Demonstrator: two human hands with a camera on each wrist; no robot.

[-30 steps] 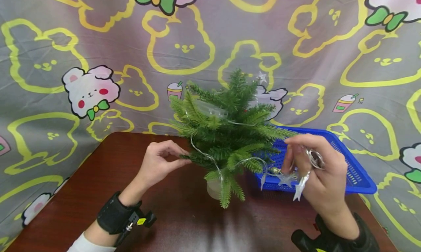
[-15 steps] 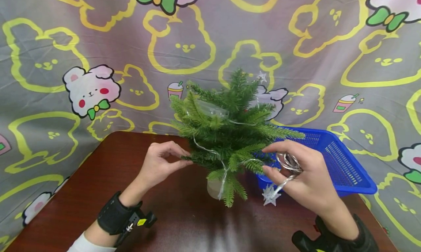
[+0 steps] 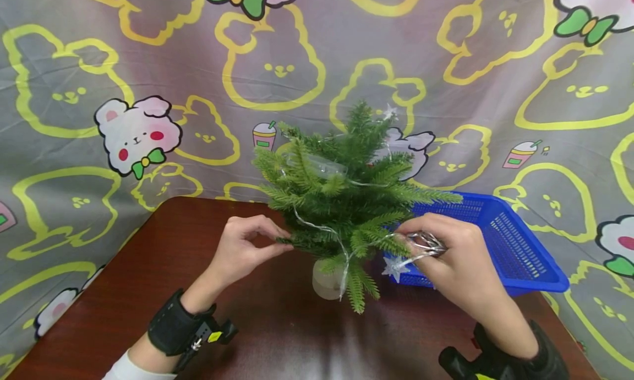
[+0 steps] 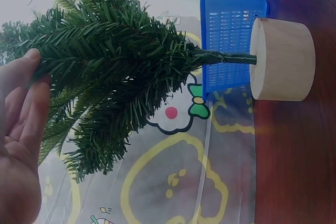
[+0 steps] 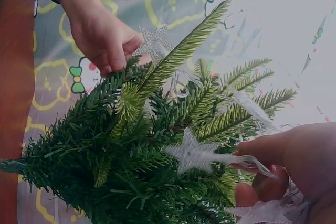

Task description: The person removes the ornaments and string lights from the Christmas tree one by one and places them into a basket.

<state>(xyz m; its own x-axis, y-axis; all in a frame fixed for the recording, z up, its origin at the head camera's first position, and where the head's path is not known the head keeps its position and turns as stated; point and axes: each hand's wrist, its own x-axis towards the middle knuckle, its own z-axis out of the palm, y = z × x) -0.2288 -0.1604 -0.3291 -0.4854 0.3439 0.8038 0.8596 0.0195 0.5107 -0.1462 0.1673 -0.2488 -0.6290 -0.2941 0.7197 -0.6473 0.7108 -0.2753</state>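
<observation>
A small artificial Christmas tree (image 3: 342, 198) stands on a round pale wooden base (image 4: 286, 61). My left hand (image 3: 246, 245) pinches the tip of a low branch on its left side. At the tree's right side, my right hand (image 3: 458, 261) holds a bunched coil of star string lights (image 3: 427, 243); thumb and fingertips are at a lower branch. One clear star (image 5: 191, 150) hangs just beyond those fingers in the right wrist view. The wire (image 3: 317, 226) crosses the tree's front, and a clear plastic case (image 3: 317, 165) sits among the upper branches.
Behind the right hand, a blue plastic basket (image 3: 520, 242) stands on the brown table (image 3: 198, 231). A cartoon-printed cloth (image 3: 277, 49) hangs at the back. Another clear star (image 3: 390, 113) shows near the treetop.
My right hand has moved left with the light coil, from over the basket to the tree's right branches. The front lower branch has shifted slightly right. My left hand stays nearly still.
</observation>
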